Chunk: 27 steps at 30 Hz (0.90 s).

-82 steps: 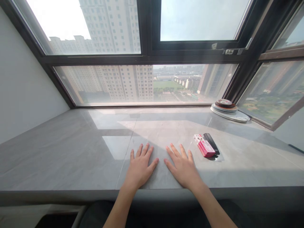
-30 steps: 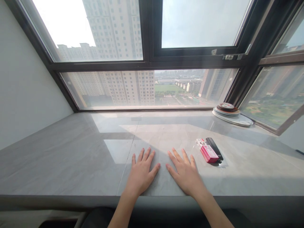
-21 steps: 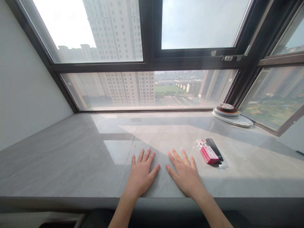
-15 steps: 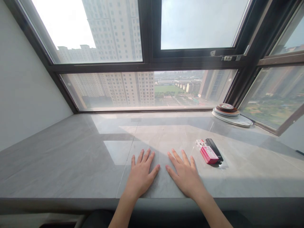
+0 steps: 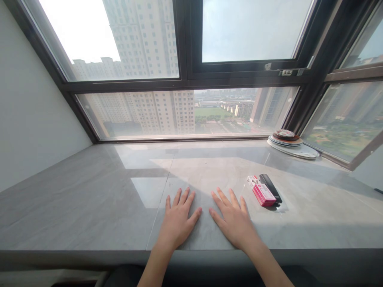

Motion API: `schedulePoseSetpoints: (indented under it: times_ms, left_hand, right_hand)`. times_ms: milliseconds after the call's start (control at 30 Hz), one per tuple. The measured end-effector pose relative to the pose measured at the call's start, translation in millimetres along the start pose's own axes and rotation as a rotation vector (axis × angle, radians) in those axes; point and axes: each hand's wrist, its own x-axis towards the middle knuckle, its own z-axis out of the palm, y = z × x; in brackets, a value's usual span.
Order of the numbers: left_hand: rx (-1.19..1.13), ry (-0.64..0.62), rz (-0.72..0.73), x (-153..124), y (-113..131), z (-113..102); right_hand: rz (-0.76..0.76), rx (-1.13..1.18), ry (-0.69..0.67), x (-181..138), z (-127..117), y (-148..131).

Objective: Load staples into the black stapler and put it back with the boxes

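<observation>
My left hand (image 5: 178, 219) lies flat on the grey stone sill (image 5: 89, 211), fingers spread, close to its front edge. My right hand (image 5: 233, 219) rests palm down beside it, also with fingers apart and holding nothing. To the right of my right hand, not touching it, is a small red and white box (image 5: 261, 191). Against the box's right side lies a long black object (image 5: 271, 188) that looks like a stapler. Both appear to sit on a piece of clear plastic.
A stack of round plates or mats (image 5: 287, 141) stands in the far right corner by the window frame (image 5: 185, 84). A white wall (image 5: 36, 111) bounds the left side. A small dark item (image 5: 378, 191) shows at the right edge.
</observation>
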Motion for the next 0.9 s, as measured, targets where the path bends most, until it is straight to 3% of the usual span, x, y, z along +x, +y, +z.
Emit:
schedulePoseSetpoints:
  times_ms: [900]
  left_hand:
    - [0.021, 0.044, 0.028, 0.5, 0.3, 9.2]
  right_hand:
    - [-0.018, 0.039, -0.02, 0.1, -4.5, -3.4]
